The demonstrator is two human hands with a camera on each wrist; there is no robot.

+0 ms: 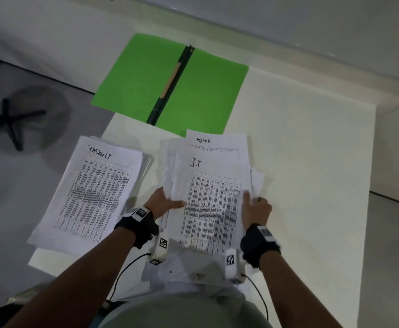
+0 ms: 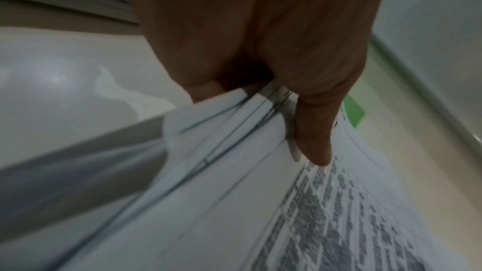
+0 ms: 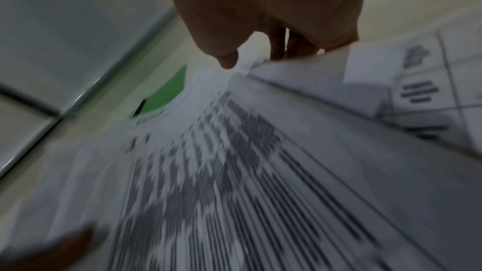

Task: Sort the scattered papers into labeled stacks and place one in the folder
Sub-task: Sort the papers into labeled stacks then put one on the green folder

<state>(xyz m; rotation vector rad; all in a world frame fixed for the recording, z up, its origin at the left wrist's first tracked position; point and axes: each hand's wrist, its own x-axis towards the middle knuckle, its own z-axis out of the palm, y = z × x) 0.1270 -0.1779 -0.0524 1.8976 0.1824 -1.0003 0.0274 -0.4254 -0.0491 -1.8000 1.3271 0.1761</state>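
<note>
Mostly sorted: TASKLIST stack (image 1: pixel 92 192) sits at tabletop (image 1: pixel 312 162) left edge. Left hand (image 1: pixel 163 202) and right hand (image 1: pixel 256 209) each grip I.T stack (image 1: pixel 212 200) over ADMIN stack (image 1: pixel 217 142); folder (image 1: pixel 170 86) open, unfilled.

left: our left hand (image 1: pixel 163 202) grips the left edge of the paper stack (image 1: pixel 211 204), thumb lying on top, fingers tucked beneath | right: our right hand (image 1: pixel 256 210) pinches the stack's right edge, thumb on top, fingers curled under | arms: both forearms reach forward, nearly parallel, black wrist bands (image 1: pixel 137 224) on each
</note>
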